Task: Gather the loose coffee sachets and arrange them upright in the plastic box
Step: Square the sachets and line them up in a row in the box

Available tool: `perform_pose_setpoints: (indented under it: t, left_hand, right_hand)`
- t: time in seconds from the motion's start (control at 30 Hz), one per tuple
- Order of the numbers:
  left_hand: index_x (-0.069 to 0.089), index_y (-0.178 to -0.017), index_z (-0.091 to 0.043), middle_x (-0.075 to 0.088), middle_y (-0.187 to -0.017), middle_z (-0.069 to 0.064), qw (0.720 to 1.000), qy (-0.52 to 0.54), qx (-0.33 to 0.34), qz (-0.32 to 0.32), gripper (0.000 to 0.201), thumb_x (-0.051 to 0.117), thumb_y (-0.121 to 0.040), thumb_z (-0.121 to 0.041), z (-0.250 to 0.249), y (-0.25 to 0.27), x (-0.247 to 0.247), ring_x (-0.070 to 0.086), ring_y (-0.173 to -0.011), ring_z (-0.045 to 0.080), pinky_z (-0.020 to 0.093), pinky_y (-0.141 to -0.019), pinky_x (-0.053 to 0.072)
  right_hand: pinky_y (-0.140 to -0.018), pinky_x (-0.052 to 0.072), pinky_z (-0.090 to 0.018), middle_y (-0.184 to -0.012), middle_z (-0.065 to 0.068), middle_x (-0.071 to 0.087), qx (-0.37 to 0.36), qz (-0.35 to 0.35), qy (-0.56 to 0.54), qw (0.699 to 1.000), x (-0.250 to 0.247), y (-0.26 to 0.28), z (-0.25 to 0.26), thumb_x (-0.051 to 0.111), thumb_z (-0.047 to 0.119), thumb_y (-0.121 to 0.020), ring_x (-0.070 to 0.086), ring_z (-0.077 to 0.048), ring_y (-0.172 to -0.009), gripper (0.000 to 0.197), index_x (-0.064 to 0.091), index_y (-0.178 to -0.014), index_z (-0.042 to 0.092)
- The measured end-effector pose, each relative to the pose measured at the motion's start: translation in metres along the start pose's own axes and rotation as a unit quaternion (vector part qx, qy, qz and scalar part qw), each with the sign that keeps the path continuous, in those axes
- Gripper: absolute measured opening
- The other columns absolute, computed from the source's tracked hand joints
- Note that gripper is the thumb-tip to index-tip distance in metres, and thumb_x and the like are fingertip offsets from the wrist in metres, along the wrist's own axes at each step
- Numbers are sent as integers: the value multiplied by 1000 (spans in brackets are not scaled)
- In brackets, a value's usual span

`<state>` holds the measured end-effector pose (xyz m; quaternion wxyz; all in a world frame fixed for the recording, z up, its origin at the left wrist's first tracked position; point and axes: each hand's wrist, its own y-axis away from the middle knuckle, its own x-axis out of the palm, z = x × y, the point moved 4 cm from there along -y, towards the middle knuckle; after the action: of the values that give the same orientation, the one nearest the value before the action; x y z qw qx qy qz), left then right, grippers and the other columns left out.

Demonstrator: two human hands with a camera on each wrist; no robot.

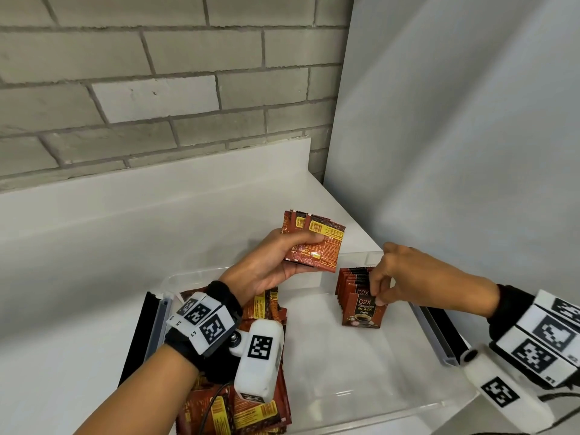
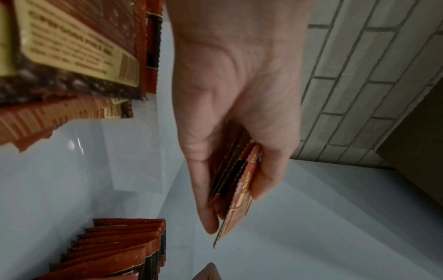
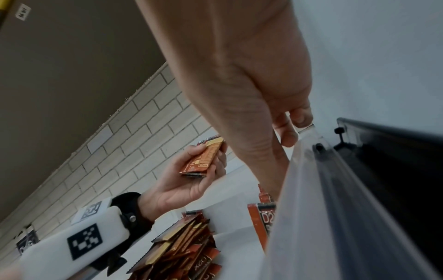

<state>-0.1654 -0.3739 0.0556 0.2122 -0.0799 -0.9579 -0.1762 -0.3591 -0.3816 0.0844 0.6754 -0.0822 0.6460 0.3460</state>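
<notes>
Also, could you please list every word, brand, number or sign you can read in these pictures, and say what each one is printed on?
"D2X": front red-brown coffee sachet of the upright row in the clear plastic box, pinched by the right hand.
"BLACK": same sachet.
"Coffee": same sachet, faint.
"D2X": next sachet behind.
Yellow panels on the stack of sachets in the left hand: too blurred.
Black-and-white square markers on the white wrist cameras: patterns, not words.

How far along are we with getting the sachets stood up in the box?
Done: a short row of upright sachets stands in the plastic box. In hand: the left hand holds a small stack; the right hand pinches the front sachet of the row. Left: a loose pile lies in the box's left side.
</notes>
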Motion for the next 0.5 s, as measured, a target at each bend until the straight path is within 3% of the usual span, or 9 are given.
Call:
perform_pose_setpoints:
  t: [0.1,0.17,0.37,0.5]
  left_hand:
    - [64,-103,-5,74,-92,10,1000,-1,2,4,18,60,-87,-1,0,-1,0,71,-85,20,36,-82,58]
    - [65,-103,-5,74,-94,10,1000,-2,4,5,19,61,-86,0,0,-1,-1,71,-87,21,35,-83,58]
    - [65,-108,-3,72,-102,12,1000,-16,11,11,30,66,-79,1,1,-2,-1,70,-92,22,32,-86,57]
    - [66,-108,-5,73,-102,12,999,-28,19,21,38,70,-70,-4,1,-1,0,70,-95,22,32,-88,56]
  right_hand:
    - [-69,38,-14,-82,17,59,-7,0,-9,1000,-1,-2,-3,71,30,-84,38,-1,-88,13,73,-96,28]
    - [-64,35,-13,-78,21,56,-9,1,-16,1000,-1,-4,-6,71,30,-83,38,4,-88,13,73,-96,29]
    - [-63,34,-14,-76,21,58,-10,2,-29,1000,3,-5,-11,72,28,-83,37,7,-89,11,73,-94,30]
    - [-66,38,-11,-73,21,63,-4,-2,-85,996,-9,-4,-13,75,28,-81,55,-1,-87,9,74,-89,29]
